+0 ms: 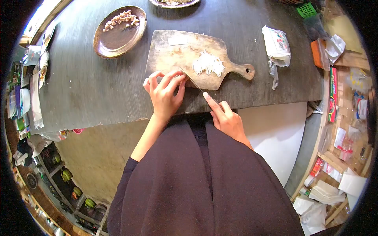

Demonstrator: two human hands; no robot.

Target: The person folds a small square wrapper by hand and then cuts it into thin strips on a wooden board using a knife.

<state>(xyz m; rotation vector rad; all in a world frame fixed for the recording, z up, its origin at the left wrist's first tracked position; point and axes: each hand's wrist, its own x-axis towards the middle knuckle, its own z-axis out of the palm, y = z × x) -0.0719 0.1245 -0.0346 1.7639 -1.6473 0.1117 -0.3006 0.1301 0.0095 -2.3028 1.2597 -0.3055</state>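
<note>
A wooden cutting board (169,59) with a handle lies on the dark table (86,86). A pile of chopped white pieces (208,63) sits on its right half. My left hand (164,92) rests with curled fingers on the board's near edge, pressing down on something small that the fingers hide. My right hand (225,117) grips the handle of a knife (191,81), index finger stretched along it. The blade angles up to the left and meets the fingertips of my left hand.
A brown oval plate (114,39) with chopped bits stands at the back left. Another dish (173,3) is at the top edge. A plastic packet (277,47) lies right of the board. Cluttered shelves and bags line both sides.
</note>
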